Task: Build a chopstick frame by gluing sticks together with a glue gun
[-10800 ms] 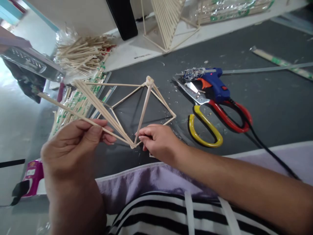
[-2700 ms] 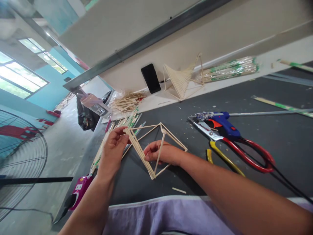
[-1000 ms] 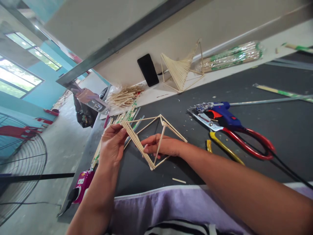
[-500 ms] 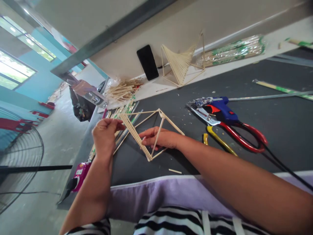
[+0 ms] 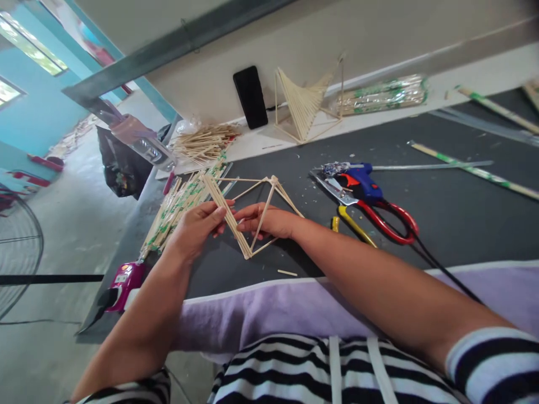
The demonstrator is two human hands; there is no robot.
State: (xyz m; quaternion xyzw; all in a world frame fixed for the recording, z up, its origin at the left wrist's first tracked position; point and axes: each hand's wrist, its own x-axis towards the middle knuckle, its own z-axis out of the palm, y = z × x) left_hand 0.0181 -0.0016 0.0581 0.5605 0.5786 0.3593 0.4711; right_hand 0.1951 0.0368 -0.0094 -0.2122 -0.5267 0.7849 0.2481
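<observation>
A frame of thin wooden sticks (image 5: 229, 216) is held above the dark tabletop, with several sticks side by side along its left edge. My left hand (image 5: 200, 224) pinches that edge from the left, thumb on top. Reaching in through the frame, my right hand (image 5: 269, 220) has its fingers closed on the same row of sticks from the right. Some of its fingertips are hidden behind the sticks. A short piece of stick (image 5: 287, 273) lies on the table below the frame.
Right of the frame lie a blue glue gun (image 5: 365, 180) and red-and-yellow-handled cutters (image 5: 391, 221). A finished stick model (image 5: 306, 109) and a black phone (image 5: 251, 96) stand at the wall. Wrapped sticks (image 5: 181, 205) and a magenta device (image 5: 126, 283) are on the left.
My left hand has moved down from the frame's upper corner and now grips the middle of its left edge. The right hand keeps its hold. The camera view has shifted.
</observation>
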